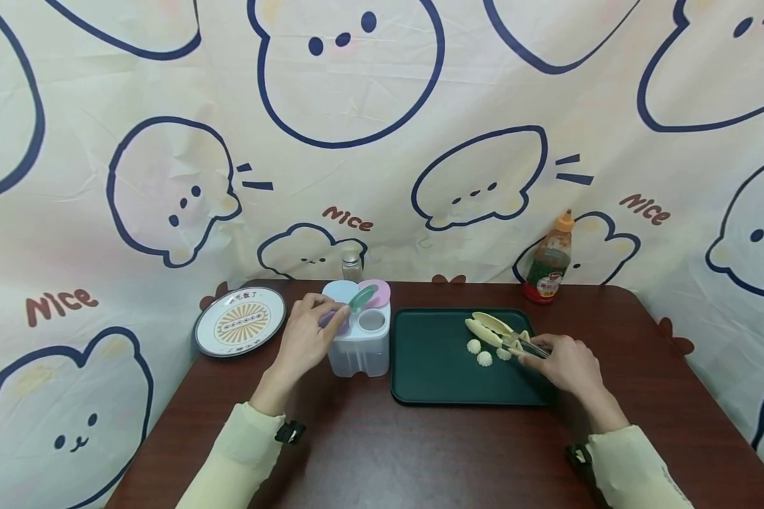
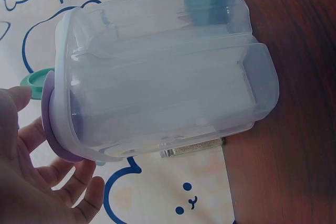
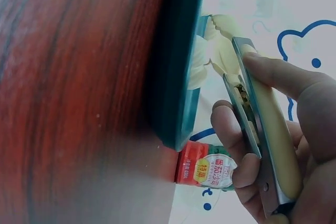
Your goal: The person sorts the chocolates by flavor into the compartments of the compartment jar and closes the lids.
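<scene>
A clear plastic seasoning box (image 1: 359, 346) with pastel flip lids stands left of a dark green tray (image 1: 446, 382). My left hand (image 1: 308, 336) reaches to its top, fingers loosely spread by the purple lid (image 2: 52, 135). A green lid (image 1: 363, 297) stands tilted up just beyond the fingertips. My right hand (image 1: 563, 364) grips cream and metal tongs (image 1: 503, 336) at the tray's right side. The tong tips lie over three small cream dumplings (image 1: 484, 353) on the tray. In the right wrist view my fingers (image 3: 273, 77) wrap the tong handles (image 3: 273, 140).
A patterned plate (image 1: 240, 322) sits at the table's far left. A small glass jar (image 1: 352, 265) stands behind the box, and a red sauce bottle (image 1: 550, 261) behind the tray. The cartoon cloth backdrop closes the far edge of the brown table (image 1: 420, 452).
</scene>
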Tool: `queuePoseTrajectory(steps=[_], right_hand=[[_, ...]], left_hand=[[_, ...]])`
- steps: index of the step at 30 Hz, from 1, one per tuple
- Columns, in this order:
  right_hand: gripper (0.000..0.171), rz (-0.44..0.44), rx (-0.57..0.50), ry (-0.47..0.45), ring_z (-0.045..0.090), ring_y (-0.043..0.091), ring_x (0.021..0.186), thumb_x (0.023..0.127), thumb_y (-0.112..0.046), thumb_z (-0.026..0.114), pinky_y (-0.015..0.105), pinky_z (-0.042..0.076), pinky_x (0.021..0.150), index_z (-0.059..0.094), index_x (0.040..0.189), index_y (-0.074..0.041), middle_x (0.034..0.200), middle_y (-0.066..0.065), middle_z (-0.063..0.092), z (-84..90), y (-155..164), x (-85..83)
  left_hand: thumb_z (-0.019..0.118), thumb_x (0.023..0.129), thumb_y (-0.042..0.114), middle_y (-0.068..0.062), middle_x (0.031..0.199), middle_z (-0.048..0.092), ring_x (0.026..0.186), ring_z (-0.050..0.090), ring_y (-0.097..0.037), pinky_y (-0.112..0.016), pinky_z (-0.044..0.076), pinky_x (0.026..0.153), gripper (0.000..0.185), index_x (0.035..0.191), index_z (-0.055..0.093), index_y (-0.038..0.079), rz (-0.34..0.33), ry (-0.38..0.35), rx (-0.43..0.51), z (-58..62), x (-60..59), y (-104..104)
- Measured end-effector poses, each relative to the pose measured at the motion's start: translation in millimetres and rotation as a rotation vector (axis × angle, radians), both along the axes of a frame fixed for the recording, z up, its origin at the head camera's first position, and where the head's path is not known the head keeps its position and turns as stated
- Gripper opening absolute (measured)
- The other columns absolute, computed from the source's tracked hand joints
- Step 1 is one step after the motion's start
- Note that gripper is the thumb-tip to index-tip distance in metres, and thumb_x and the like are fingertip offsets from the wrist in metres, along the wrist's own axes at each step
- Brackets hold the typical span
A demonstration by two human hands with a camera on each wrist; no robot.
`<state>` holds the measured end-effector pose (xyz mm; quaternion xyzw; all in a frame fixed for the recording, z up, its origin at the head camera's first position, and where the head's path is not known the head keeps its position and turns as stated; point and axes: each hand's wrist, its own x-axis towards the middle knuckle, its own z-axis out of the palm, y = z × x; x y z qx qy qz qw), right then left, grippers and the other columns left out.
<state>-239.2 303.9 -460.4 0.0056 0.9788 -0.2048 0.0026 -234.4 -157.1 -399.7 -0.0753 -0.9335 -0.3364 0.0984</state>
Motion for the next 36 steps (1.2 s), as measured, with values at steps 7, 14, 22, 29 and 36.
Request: queuePoseTrajectory(steps=[7,14,22,29,36], right_hand=[[0.065,0.013,-0.031,0.02,0.054,0.024,0.081,0.083,-0.056,0.073,0.032,0.037,0.06,0.068,0.126,-0.008,0.108,0.019,0.07,4.0,-1.6,2.7],[0.065,0.042,-0.078,0.044,0.056,0.024,0.085,0.083,-0.058,0.072,0.031,0.039,0.064,0.069,0.126,-0.008,0.111,0.019,0.071,16.3,-10.2,7.4],[0.065,0.067,-0.123,0.073,0.06,0.025,0.092,0.083,-0.058,0.073,0.031,0.042,0.068,0.069,0.126,-0.009,0.112,0.017,0.072,33.0,-24.2,14.6],[0.066,0.092,-0.162,0.098,0.062,0.025,0.091,0.083,-0.059,0.073,0.031,0.044,0.068,0.069,0.126,-0.01,0.11,0.015,0.074,48.2,-38.8,20.0],[0.064,0.119,-0.172,0.128,0.062,0.023,0.09,0.082,-0.058,0.074,0.031,0.044,0.068,0.07,0.125,-0.011,0.112,0.014,0.074,56.8,-53.6,23.8]], left_hand=[[0.047,0.099,0.06,-0.01,0.13,0.054,0.118,0.045,-0.03,-0.05,0.042,0.098,0.056,0.12,0.072,0.014,-0.001,-0.004,0.009,-0.3,0.3,-0.1],[0.046,0.099,0.062,-0.01,0.13,0.053,0.119,0.044,-0.03,-0.051,0.042,0.099,0.058,0.12,0.072,0.014,0.001,-0.013,0.007,-1.1,0.1,-0.1],[0.046,0.098,0.063,-0.01,0.13,0.053,0.119,0.044,-0.03,-0.051,0.042,0.099,0.06,0.12,0.072,0.014,0.01,-0.013,0.008,-1.1,0.4,0.5],[0.046,0.098,0.062,-0.01,0.129,0.054,0.118,0.045,-0.03,-0.051,0.042,0.098,0.059,0.119,0.072,0.014,0.012,-0.004,0.01,-0.2,0.1,0.7],[0.046,0.098,0.062,-0.011,0.13,0.054,0.119,0.045,-0.03,-0.051,0.041,0.099,0.059,0.119,0.072,0.014,0.012,-0.006,0.011,0.2,0.0,0.9]])
